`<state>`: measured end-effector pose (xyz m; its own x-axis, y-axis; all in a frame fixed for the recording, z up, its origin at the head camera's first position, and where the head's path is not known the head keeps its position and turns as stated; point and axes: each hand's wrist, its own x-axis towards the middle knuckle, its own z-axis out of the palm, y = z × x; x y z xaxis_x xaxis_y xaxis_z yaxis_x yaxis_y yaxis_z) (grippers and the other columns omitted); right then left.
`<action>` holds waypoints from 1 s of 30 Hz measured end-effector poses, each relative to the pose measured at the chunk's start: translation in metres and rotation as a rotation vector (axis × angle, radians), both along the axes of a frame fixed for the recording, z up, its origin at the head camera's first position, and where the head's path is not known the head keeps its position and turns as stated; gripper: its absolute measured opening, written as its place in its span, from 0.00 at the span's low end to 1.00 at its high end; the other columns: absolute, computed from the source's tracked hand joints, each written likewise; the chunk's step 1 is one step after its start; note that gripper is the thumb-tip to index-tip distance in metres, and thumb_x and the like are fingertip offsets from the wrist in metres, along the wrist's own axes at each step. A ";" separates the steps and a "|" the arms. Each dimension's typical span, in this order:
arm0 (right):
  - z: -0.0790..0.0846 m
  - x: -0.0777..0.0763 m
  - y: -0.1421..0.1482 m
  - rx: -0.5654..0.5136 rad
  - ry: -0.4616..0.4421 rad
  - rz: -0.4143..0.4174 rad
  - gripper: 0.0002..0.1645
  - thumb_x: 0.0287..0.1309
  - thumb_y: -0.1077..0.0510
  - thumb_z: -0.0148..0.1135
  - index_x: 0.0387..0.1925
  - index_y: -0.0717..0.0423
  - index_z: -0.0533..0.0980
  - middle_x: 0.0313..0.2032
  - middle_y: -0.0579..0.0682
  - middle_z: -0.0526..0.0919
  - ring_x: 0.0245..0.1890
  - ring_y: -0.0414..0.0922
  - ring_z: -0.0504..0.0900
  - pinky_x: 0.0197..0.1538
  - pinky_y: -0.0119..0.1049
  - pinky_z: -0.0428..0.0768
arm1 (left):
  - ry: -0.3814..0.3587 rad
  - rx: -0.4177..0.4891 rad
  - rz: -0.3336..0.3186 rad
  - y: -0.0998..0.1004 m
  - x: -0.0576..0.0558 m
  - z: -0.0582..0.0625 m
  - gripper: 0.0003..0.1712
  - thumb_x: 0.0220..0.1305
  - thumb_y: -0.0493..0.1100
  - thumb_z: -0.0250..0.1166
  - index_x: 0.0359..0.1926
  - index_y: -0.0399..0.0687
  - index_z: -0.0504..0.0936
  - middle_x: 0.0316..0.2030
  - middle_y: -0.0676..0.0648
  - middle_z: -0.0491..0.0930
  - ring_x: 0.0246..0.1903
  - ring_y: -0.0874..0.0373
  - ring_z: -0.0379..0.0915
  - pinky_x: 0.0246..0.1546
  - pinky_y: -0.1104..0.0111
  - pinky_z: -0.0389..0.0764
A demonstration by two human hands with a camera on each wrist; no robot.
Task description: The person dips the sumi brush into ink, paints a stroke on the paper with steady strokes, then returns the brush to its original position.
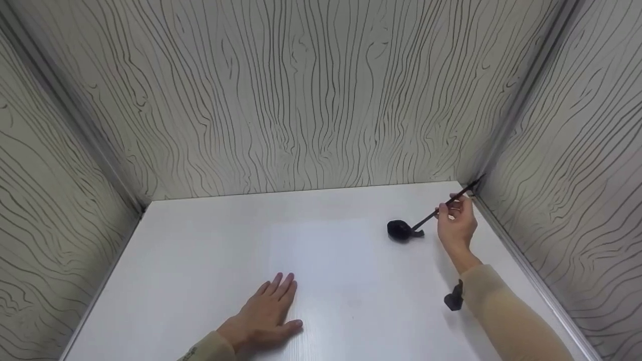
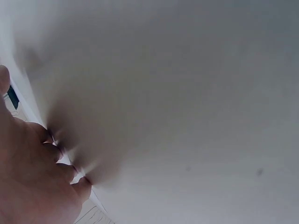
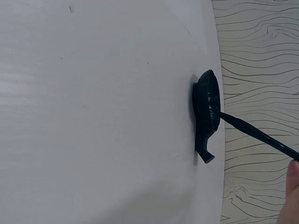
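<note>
My right hand (image 1: pixel 455 224) pinches a slim dark writing brush (image 1: pixel 432 217) between thumb and fingers, the shaft slanting up to the right. The brush's lower end reaches into a small black ink dish (image 1: pixel 399 230), which has a short curved handle. In the right wrist view the dish (image 3: pixel 205 105) stands on the white table, and the tip of the brush (image 3: pixel 261 136) is hidden inside it. Palm down, my left hand (image 1: pixel 265 316) rests on the table with fingers straight and thumb spread, close to the lower left corner of a pale sheet of paper (image 1: pixel 323 255).
Walls with a wood-grain pattern (image 1: pixel 301 100) close off the back and both sides of the white table (image 1: pixel 200 250). A small black device (image 1: pixel 454 298) sits at my right sleeve. Near the back right corner, the brush's top end overlaps the wall's edge strip.
</note>
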<state>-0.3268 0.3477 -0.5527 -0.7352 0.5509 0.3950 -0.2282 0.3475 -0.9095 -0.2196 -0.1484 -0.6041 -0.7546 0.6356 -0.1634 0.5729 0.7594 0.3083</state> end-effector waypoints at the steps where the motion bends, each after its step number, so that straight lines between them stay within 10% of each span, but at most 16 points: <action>1: -0.001 0.000 0.000 0.000 -0.007 -0.003 0.21 0.79 0.70 0.59 0.69 0.67 0.72 0.50 0.55 0.82 0.41 0.27 0.85 0.48 0.17 0.87 | -0.003 0.001 0.001 0.000 0.000 0.000 0.59 0.80 0.78 0.46 0.90 0.39 0.54 0.92 0.40 0.49 0.92 0.34 0.45 0.89 0.36 0.55; 30: 0.036 0.000 0.002 0.076 0.046 0.031 0.20 0.82 0.68 0.59 0.69 0.69 0.71 0.52 0.54 0.80 0.44 0.28 0.84 0.51 0.16 0.87 | -0.011 -0.010 0.002 0.001 -0.003 -0.002 0.60 0.79 0.79 0.46 0.90 0.40 0.54 0.92 0.40 0.49 0.92 0.34 0.45 0.89 0.36 0.55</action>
